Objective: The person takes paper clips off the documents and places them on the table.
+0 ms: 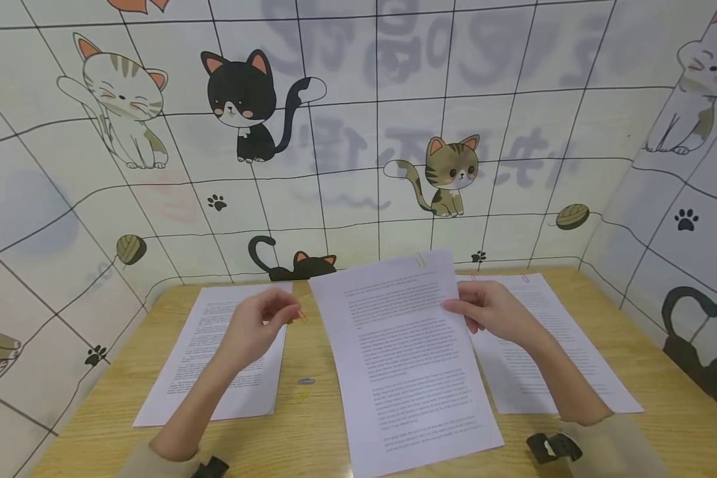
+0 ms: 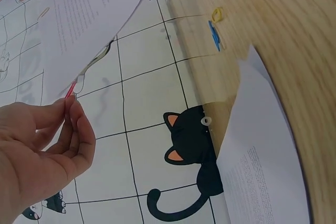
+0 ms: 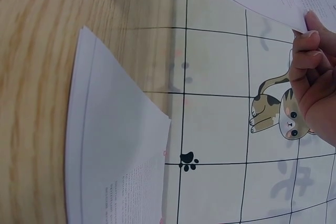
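My left hand [image 1: 255, 330] pinches a red paper clip [image 2: 70, 89] between thumb and forefinger, close to the upper left edge of a printed document [image 1: 418, 358]. That document is held up off the table, tilted, by my right hand [image 1: 500, 315], which pinches its right edge near the top with thumb and fingers. A yellow paper clip [image 1: 420, 260] sits on the document's top edge, toward the right corner. Below, on the table, lie a blue paper clip [image 1: 306, 381] and a second yellow paper clip [image 1: 303, 396].
A stack of printed sheets [image 1: 176, 392] lies on the wooden table [image 1: 95, 441] at left, partly behind my left arm. Another stack [image 1: 579, 372] lies at right, with two reddish clips on its top edge. Behind the table rises a white cat-patterned wall [image 1: 346, 166].
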Demonstrator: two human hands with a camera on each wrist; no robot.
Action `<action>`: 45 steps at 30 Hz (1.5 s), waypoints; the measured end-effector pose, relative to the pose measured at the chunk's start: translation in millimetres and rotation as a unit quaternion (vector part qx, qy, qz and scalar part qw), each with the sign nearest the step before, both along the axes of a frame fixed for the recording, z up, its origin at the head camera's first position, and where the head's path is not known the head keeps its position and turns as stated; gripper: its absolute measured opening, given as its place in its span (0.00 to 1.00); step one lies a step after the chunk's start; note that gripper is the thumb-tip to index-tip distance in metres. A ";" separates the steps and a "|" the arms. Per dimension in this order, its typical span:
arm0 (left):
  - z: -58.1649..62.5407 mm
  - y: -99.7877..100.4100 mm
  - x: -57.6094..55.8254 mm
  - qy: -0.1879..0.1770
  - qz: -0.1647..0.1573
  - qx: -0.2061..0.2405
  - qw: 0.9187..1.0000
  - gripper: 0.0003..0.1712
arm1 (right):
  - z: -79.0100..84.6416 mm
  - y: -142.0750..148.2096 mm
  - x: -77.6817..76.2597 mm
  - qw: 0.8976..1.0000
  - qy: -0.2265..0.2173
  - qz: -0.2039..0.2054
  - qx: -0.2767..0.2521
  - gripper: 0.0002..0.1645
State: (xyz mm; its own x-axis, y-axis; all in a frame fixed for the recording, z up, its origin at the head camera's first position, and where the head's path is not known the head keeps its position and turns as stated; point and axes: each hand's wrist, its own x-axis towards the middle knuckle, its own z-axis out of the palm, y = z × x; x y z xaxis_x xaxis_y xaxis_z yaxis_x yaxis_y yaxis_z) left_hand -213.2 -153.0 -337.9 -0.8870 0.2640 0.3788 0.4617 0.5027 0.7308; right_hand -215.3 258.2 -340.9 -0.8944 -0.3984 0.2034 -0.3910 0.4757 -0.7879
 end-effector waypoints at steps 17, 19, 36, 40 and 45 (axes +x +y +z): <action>-25.0 -16.0 0.7 -0.043 -0.056 -0.091 0.993 0.02 | 0.1 0.4 -0.1 1.000 0.001 -0.006 0.009 0.10; -26.4 -16.8 1.6 -0.055 -0.064 -0.101 0.991 0.03 | 0.2 0.4 -0.3 1.000 -0.001 -0.006 0.008 0.10; -43.6 -28.3 3.3 -0.133 -0.160 -0.154 0.966 0.05 | -1.5 -0.6 -0.9 1.000 -0.009 -0.006 0.008 0.10; -44.5 -29.2 3.8 -0.142 -0.161 -0.165 0.963 0.06 | -1.6 -0.7 -0.8 1.000 -0.010 -0.004 0.006 0.10; -45.0 -31.0 3.8 -0.146 -0.172 -0.170 0.959 0.06 | -1.8 -0.4 -1.5 1.000 -0.005 -0.002 0.006 0.09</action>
